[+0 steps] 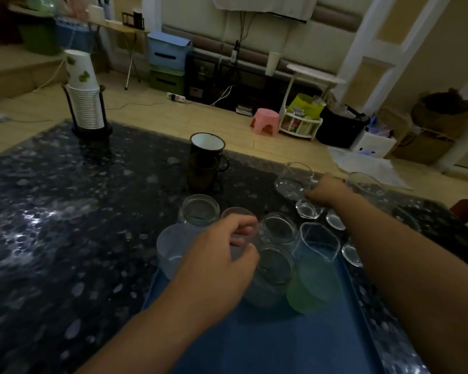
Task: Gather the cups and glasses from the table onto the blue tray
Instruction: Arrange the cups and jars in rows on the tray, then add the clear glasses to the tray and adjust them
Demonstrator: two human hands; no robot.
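Note:
A blue tray (254, 344) lies on the dark speckled table in front of me. Several clear glasses stand at its far end, among them a frosted cup (170, 249), a jar-like glass (200, 210), a clear beaker (318, 245) and a green cup (308, 295). My left hand (219, 260) hovers over the tray with loosely curled fingers, beside a clear glass (274, 268), holding nothing. My right hand (326, 188) reaches far right and grips a clear glass pitcher (292, 179) by its side. A black mug (207, 147) stands further back on the table.
A rack of stacked paper cups (85, 103) stands at the table's far left. Another glass pitcher (365, 183) and small glass dishes (308, 209) sit near my right arm. Beyond the table are a pink stool (265, 121) and boxes on the floor.

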